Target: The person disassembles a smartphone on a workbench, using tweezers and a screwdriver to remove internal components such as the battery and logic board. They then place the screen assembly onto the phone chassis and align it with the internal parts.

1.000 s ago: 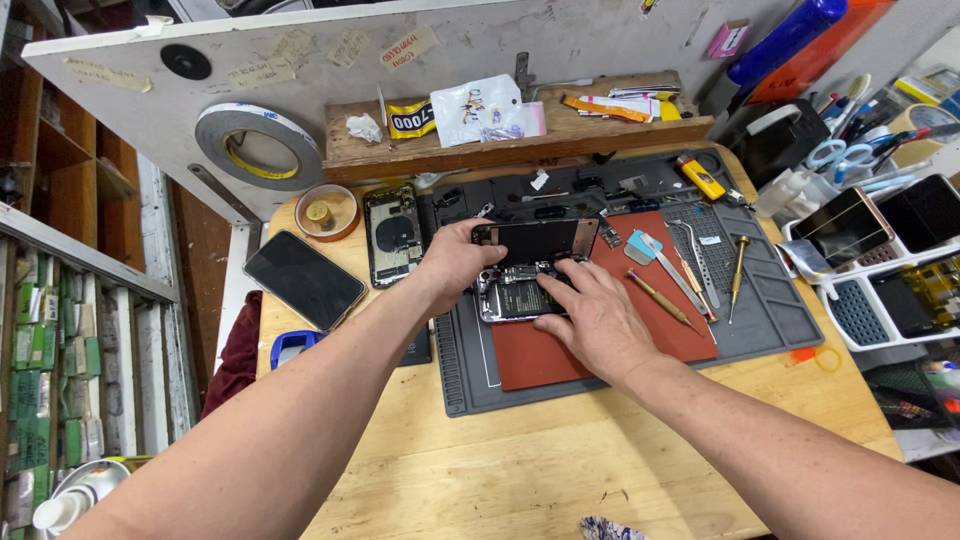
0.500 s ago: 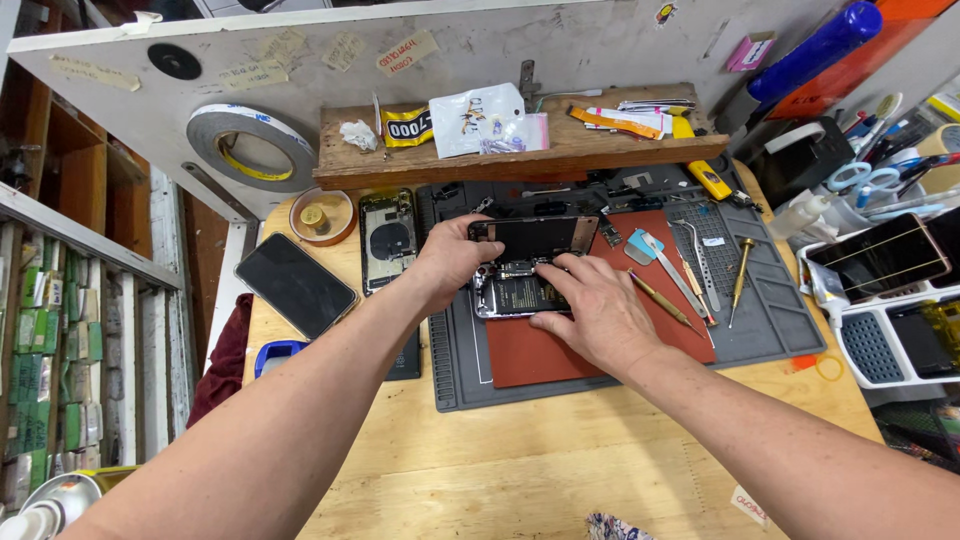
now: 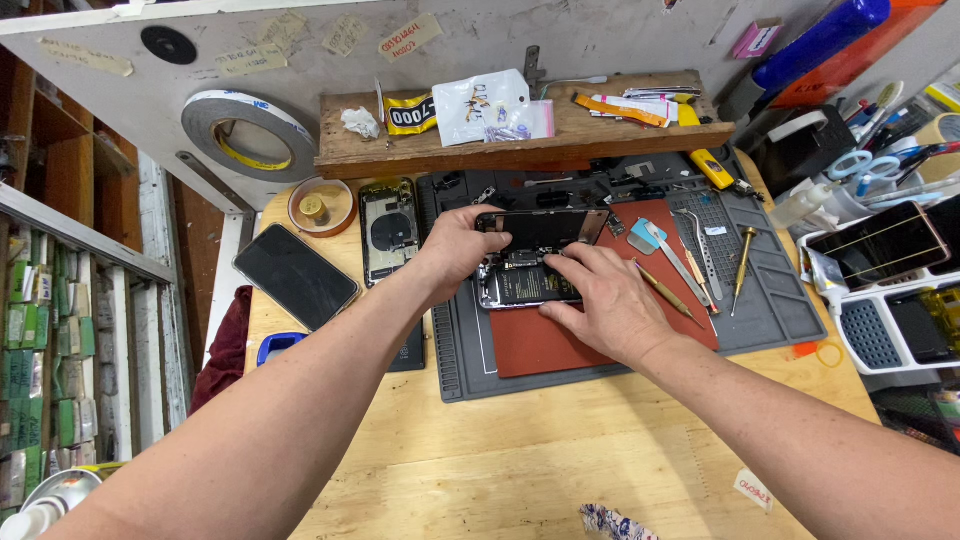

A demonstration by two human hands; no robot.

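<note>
While the opened phone (image 3: 528,280) lies on the red pad (image 3: 590,335) of the grey mat (image 3: 760,300), I see my left hand (image 3: 462,245) pinching the lifted screen (image 3: 545,228) at its left edge. My right hand (image 3: 600,300) rests flat on the phone body, fingers loosely spread, gripping nothing.

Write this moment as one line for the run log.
left hand: holds lifted screen | right hand: on opened phone | surface: grey mat | nearby: screwdriver
</note>
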